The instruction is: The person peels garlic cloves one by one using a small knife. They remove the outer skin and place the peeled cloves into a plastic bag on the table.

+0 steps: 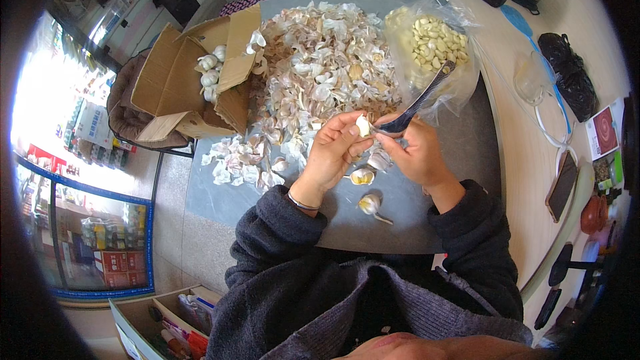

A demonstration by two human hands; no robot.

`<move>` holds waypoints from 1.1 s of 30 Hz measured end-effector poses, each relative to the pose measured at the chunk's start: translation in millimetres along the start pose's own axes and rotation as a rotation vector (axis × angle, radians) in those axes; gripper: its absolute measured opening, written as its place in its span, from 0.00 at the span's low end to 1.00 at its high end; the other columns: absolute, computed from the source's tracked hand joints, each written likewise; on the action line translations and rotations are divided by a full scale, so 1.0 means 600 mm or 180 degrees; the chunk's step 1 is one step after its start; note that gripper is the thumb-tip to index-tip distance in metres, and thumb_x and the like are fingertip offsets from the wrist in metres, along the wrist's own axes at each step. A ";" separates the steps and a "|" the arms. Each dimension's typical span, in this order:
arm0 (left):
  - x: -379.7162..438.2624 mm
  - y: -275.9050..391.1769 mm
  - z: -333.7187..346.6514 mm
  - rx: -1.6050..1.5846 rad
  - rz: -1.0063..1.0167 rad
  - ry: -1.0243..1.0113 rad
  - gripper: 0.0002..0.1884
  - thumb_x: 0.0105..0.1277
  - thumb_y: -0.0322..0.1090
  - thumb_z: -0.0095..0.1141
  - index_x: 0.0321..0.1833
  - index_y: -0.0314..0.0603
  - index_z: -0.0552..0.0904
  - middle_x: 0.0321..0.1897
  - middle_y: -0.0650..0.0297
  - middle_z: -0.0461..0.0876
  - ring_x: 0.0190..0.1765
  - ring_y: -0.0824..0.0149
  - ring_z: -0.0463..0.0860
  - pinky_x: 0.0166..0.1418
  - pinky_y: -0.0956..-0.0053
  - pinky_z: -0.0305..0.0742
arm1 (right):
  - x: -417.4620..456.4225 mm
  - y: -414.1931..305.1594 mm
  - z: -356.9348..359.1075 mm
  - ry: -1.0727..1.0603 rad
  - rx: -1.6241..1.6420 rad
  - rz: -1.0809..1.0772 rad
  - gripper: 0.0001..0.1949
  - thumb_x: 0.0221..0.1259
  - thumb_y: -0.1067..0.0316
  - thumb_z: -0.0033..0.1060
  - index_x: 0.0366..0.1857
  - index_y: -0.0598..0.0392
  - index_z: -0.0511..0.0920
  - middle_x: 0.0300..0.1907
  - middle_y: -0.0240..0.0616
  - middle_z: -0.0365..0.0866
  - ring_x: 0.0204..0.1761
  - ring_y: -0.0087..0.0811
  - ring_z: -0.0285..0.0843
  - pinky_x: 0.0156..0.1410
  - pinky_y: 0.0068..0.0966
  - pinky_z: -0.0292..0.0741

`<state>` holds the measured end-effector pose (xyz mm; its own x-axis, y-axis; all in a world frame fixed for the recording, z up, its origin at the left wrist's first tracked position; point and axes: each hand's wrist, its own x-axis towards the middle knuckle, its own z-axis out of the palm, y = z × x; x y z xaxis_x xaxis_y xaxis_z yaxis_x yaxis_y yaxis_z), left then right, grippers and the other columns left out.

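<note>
My left hand (332,147) pinches a pale garlic clove (363,125) between thumb and fingers. Close beside it, my right hand (417,147) holds a dark spoon (412,107), its handle pointing up and away to the right. The spoon's bowl lies by the clove, partly hidden by the fingers. Below the hands, partly broken garlic bulbs (362,176) and a piece with a stem (370,204) rest on the grey table (400,235). A large heap of garlic skins (325,60) lies beyond the hands. At its right, a clear plastic bag (455,95) holds peeled garlic cloves (435,42).
An open cardboard box (165,80) with whole garlic bulbs (210,78) stands at the left. A smaller pile of skins (240,162) lies nearer. On the wooden counter (510,160) at the right are a phone (561,186), a black plastic bag (570,72) and a blue-handled item (517,20).
</note>
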<state>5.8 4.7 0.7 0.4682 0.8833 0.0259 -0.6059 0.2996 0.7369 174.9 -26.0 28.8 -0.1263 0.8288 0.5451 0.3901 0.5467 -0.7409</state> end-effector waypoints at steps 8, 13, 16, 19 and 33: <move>0.000 -0.002 0.006 0.0384 -0.0066 0.0040 0.13 0.63 0.25 0.50 0.50 0.38 0.73 0.43 0.61 0.79 0.43 0.69 0.80 0.47 0.80 0.77 | 0.002 0.007 0.004 0.0215 -0.0281 -0.0317 0.08 0.48 0.74 0.60 0.33 0.59 0.75 0.32 0.43 0.77 0.35 0.43 0.76 0.39 0.31 0.72; -0.004 -0.001 0.012 0.0565 -0.0315 -0.0057 0.13 0.62 0.24 0.51 0.50 0.37 0.73 0.39 0.63 0.79 0.40 0.68 0.80 0.47 0.78 0.76 | 0.011 0.022 -0.015 0.0628 -0.0618 -0.0555 0.09 0.48 0.75 0.60 0.35 0.59 0.74 0.31 0.42 0.77 0.33 0.38 0.77 0.39 0.30 0.72; -0.005 -0.002 0.002 0.0543 -0.0346 0.0012 0.13 0.62 0.23 0.51 0.50 0.36 0.73 0.37 0.64 0.79 0.39 0.70 0.80 0.45 0.79 0.76 | 0.017 0.013 -0.033 0.0926 -0.0306 0.0248 0.09 0.49 0.73 0.60 0.35 0.59 0.76 0.32 0.41 0.79 0.32 0.32 0.79 0.39 0.27 0.73; -0.002 -0.002 -0.004 0.0720 -0.0198 0.0136 0.12 0.61 0.23 0.51 0.49 0.35 0.73 0.36 0.64 0.80 0.39 0.72 0.80 0.44 0.80 0.75 | 0.023 0.013 -0.041 0.0395 -0.0099 0.0491 0.09 0.49 0.71 0.61 0.36 0.59 0.77 0.33 0.41 0.80 0.32 0.29 0.79 0.39 0.24 0.73; -0.002 0.000 0.003 0.1446 0.0203 0.0030 0.11 0.58 0.20 0.55 0.43 0.34 0.74 0.37 0.63 0.80 0.39 0.75 0.79 0.44 0.82 0.74 | 0.015 -0.008 -0.028 -0.0219 0.0133 0.0172 0.05 0.49 0.71 0.60 0.29 0.60 0.78 0.28 0.44 0.77 0.31 0.39 0.76 0.36 0.27 0.70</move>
<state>6.6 2.8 1.7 0.4319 0.8987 0.0761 -0.2889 0.0579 0.9556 187.0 -23.0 43.8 -0.1689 0.8626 0.4768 0.3599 0.5043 -0.7849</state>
